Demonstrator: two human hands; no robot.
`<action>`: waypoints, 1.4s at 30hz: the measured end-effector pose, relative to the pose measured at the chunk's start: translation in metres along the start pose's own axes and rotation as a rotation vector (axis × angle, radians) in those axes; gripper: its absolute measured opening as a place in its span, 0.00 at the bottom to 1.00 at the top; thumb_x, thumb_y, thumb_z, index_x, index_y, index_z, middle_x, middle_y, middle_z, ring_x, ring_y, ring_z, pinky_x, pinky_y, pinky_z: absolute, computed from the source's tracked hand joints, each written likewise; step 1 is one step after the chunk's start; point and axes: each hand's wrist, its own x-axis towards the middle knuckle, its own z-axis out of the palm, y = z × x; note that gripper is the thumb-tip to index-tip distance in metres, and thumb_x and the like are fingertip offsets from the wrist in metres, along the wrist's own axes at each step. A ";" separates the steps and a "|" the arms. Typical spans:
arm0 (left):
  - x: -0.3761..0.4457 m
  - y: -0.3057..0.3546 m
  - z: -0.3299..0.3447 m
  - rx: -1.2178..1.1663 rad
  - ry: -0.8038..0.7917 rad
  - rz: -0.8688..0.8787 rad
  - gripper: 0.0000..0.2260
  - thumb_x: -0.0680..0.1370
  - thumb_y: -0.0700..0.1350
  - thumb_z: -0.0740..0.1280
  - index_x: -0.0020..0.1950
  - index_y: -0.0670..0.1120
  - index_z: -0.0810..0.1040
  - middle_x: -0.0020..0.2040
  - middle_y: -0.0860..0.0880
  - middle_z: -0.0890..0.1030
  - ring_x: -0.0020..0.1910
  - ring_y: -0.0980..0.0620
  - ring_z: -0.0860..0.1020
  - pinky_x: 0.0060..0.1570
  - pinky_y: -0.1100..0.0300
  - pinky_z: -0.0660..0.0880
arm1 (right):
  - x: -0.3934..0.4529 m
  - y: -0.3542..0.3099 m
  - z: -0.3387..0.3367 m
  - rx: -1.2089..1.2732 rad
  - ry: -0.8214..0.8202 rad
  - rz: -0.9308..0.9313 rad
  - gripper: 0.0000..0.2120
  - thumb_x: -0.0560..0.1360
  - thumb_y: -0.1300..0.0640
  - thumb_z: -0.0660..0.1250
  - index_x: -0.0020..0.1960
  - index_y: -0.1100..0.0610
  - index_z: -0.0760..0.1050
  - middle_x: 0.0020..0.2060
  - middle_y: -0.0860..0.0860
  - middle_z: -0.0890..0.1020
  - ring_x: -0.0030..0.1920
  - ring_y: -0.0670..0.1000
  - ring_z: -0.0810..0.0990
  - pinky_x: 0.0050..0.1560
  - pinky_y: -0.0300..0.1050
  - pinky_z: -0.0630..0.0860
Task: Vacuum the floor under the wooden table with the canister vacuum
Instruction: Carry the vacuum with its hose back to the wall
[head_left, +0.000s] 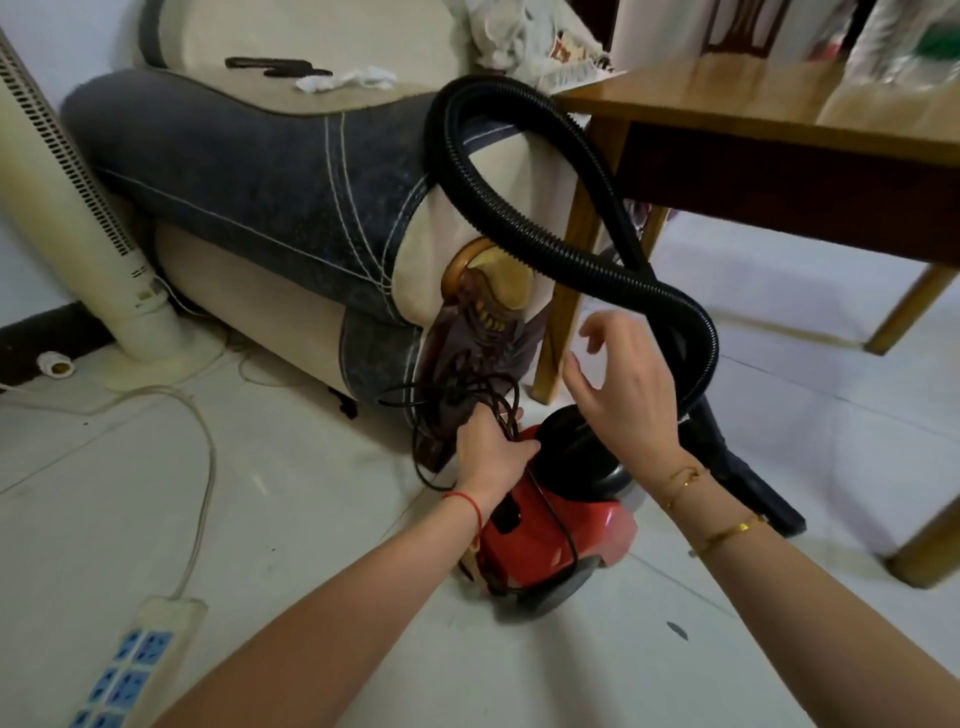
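Left hand (491, 457) gripping vacuum's black cord (462, 400)

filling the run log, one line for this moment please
stage: cord prep | left hand: grips coiled black cord | right hand: open above red vacuum | hose: looped

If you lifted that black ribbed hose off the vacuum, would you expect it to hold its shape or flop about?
The hose would probably flop: it already sags in a loose loop against the sofa arm. Its ribbed wall suggests it bends easily but resists kinking. Attached to the red canister, which has wheels, pulling it would likely drag that along.
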 end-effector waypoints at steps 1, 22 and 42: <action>0.001 0.005 0.005 0.042 -0.024 0.028 0.23 0.65 0.45 0.78 0.55 0.43 0.74 0.55 0.48 0.81 0.57 0.49 0.78 0.59 0.54 0.74 | 0.005 0.009 -0.003 -0.021 0.019 0.027 0.12 0.72 0.56 0.69 0.51 0.60 0.70 0.44 0.52 0.72 0.44 0.50 0.71 0.44 0.44 0.71; 0.019 0.050 0.063 0.823 -0.178 0.309 0.12 0.70 0.36 0.68 0.51 0.43 0.72 0.50 0.47 0.78 0.47 0.47 0.79 0.38 0.58 0.73 | 0.068 0.153 0.001 -0.022 -0.416 0.392 0.48 0.63 0.43 0.77 0.73 0.58 0.58 0.68 0.55 0.67 0.68 0.57 0.65 0.68 0.55 0.65; 0.045 0.040 0.070 0.801 -0.195 0.388 0.20 0.75 0.42 0.67 0.65 0.51 0.68 0.48 0.48 0.81 0.48 0.45 0.80 0.43 0.53 0.76 | 0.104 0.178 0.035 0.098 -0.588 0.637 0.42 0.67 0.47 0.76 0.73 0.56 0.58 0.61 0.56 0.76 0.61 0.60 0.74 0.62 0.55 0.72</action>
